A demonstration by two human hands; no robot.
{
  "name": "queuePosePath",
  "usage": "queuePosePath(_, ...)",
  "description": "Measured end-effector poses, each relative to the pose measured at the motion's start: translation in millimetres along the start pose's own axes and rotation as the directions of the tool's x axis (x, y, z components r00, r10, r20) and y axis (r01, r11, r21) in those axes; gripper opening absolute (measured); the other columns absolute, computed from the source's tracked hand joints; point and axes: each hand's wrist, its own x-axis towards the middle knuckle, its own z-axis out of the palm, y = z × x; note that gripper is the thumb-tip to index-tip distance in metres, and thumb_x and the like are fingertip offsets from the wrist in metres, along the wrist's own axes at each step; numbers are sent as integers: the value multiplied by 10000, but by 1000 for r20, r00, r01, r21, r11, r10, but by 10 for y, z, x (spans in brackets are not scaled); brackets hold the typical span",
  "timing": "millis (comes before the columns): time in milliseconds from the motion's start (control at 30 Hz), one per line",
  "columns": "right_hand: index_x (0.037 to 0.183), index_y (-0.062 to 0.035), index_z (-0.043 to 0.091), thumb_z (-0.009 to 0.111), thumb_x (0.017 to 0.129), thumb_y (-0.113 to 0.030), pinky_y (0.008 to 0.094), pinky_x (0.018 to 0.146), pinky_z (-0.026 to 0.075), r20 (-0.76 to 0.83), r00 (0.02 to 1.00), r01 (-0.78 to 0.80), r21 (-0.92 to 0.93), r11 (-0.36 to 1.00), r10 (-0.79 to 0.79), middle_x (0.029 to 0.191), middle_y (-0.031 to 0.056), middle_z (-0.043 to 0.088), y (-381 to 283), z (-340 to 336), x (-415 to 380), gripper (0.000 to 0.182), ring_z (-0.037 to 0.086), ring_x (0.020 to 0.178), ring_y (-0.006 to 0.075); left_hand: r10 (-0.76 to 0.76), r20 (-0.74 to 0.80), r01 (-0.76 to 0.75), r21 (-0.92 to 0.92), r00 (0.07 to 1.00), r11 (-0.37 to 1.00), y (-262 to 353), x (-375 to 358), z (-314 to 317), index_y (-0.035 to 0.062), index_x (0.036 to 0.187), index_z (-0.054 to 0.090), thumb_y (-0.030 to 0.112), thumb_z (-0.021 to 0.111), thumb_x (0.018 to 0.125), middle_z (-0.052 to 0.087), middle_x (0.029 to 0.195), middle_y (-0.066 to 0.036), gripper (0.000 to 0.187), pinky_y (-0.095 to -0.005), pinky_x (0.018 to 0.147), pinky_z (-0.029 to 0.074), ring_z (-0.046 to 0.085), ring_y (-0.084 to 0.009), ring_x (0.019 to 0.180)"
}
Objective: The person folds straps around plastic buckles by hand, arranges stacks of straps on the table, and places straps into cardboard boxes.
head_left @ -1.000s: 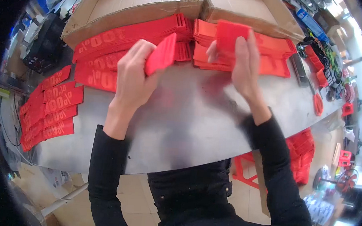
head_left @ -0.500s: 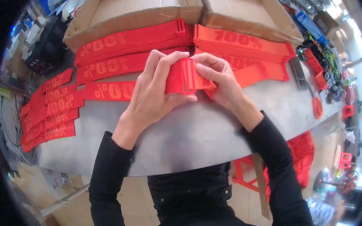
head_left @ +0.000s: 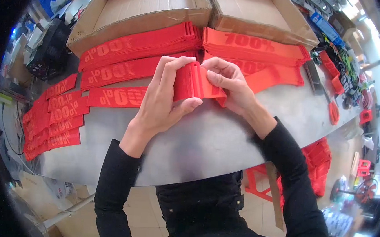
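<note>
A red plastic slotted buckle point(head_left: 196, 80) with red strap material around it is held between my two hands, above the metal table. My left hand point(head_left: 159, 90) grips the buckle's left side, with the fingers over its top and the thumb at its lower edge. The fingers of my right hand point(head_left: 232, 84) pinch the orange-red strap point(head_left: 209, 85) just right of the buckle. Behind my hands lie stacks of red straps point(head_left: 109, 73) and orange-red straps point(head_left: 252, 44) printed "100%". One printed strap point(head_left: 114, 96) reaches behind my left hand.
Two cardboard boxes point(head_left: 148, 21) stand behind the stacks. More red pieces point(head_left: 55, 118) overlap at the table's left. Orange-handled scissors point(head_left: 333, 112) lie at the right edge of the metal table point(head_left: 188, 149). A red stool point(head_left: 258, 182) is below.
The buckle has turned slightly, and its slots look narrower. My left thumb has shifted a little on its lower edge. More of the strap shows beside my right fingers.
</note>
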Motion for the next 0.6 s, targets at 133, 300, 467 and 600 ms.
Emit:
queuePosePath(133,1101,-39,658,682,973,-143,293,830,554,-66,997,27,-74,997,-32,1050,34,687,36,58,4,167,655,958,122,45,94,-42,-38,995,998,-8,9,-26,29,1352,454,370,767,861,524,1193,-192,675,-450,920,505,574,-398,1092)
queuePosePath(300,1033,-23,657,709,942,-155,290,753,511,-39,970,190,-485,854,-238,1017,24,674,-9,160,-89,168,639,928,135,40,62,-40,-3,997,999,-16,-14,38,7,1366,476,337,760,861,548,1129,-190,667,-426,895,489,572,-356,1023)
queuePosePath(467,984,12,666,745,870,-143,319,808,494,249,929,328,-897,296,-275,1032,57,672,-73,239,-67,208,639,944,187,10,125,-35,197,992,980,145,19,26,19,1360,496,109,789,719,573,1128,-209,710,-438,865,505,597,-381,1016)
queuePosePath(600,954,44,671,694,844,-125,354,882,504,164,923,355,-712,606,-347,1078,112,668,-124,237,-47,202,642,967,234,-73,6,67,339,997,938,189,41,1,14,1249,567,59,767,668,608,1070,-214,616,-452,843,513,621,-397,984)
